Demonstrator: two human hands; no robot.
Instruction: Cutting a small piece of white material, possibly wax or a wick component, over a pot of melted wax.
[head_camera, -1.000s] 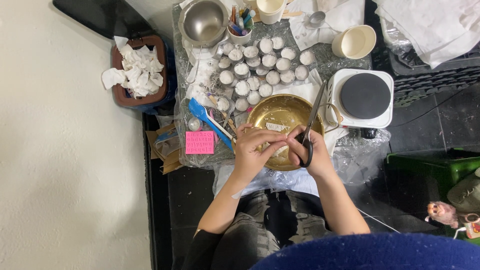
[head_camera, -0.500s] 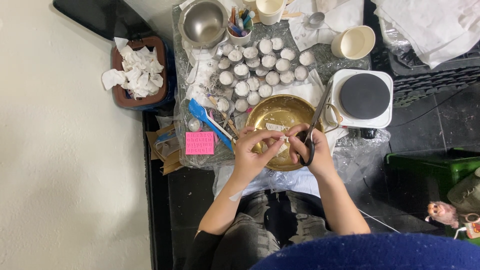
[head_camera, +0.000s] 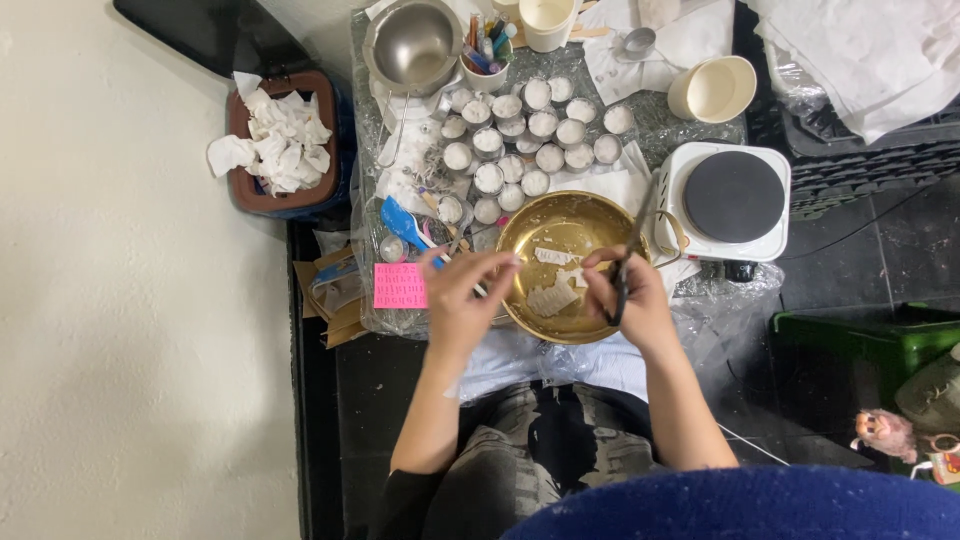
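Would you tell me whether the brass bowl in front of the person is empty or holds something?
Nearly empty: the brass bowl holds only a few pale flat pieces; its bare base shows around them.

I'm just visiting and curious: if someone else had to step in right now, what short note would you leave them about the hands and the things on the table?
Left hand: fingers pinched at the left rim of the brass bowl; what it pinches is too small to tell.
Right hand: holds dark scissors, blades pointing up over the bowl's right rim.
In the bowl: pale cut pieces.
Behind the bowl: a cluster of small filled cups, a hot plate to the right, a pink note to the left.
Done: some pieces lie cut in the bowl.
Left: cannot be told from this view.
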